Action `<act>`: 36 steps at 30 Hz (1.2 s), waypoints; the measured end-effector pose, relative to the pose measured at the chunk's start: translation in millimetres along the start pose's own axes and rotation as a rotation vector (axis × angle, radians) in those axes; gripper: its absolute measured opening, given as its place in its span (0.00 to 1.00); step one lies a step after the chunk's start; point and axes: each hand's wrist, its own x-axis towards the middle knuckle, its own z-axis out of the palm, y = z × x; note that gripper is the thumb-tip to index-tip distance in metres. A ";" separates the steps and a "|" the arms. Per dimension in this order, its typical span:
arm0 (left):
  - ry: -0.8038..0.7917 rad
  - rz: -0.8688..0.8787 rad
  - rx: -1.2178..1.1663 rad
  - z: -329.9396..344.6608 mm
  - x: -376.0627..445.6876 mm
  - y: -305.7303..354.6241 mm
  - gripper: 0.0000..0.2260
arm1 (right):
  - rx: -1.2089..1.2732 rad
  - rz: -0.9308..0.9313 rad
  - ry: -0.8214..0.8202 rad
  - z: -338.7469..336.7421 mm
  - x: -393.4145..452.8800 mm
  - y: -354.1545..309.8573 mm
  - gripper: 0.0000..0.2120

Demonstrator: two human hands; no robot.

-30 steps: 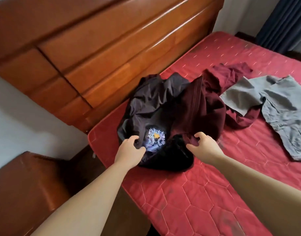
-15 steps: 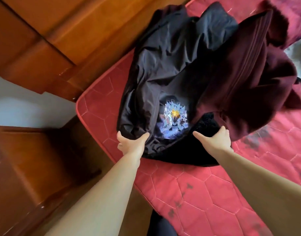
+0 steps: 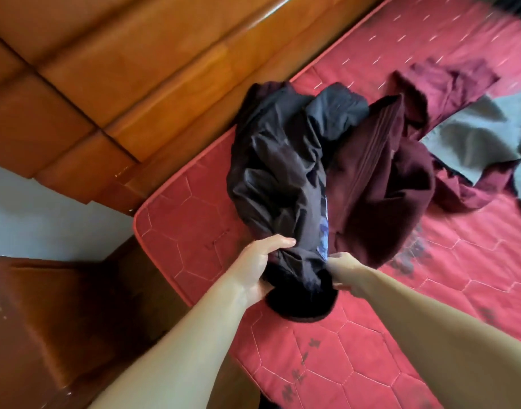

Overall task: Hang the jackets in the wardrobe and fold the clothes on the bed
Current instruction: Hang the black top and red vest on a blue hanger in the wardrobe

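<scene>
Both my hands, left [image 3: 260, 262] and right [image 3: 341, 271], grip the crumpled black nylon jacket [image 3: 282, 172]. The maroon fleece garment [image 3: 386, 184] lies against it. Lifting could drag it along.

Soft daylight fills the room, bright enough but not harsh. On the wooden headboard [image 3: 153, 84], far above my left hand [image 3: 257, 268], I see long pale streaks of glare. The far corner of the bed [image 3: 474, 33], up and right of my right hand [image 3: 346, 273], is smeared by motion blur. Straight lines bend near the edges. The black jacket [image 3: 277, 169] loses detail in its dark folds.
</scene>
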 end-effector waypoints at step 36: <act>-0.466 1.094 1.279 448.5 -435.6 -83.5 0.11 | -0.011 -1.440 0.444 -359.7 -629.4 134.7 0.25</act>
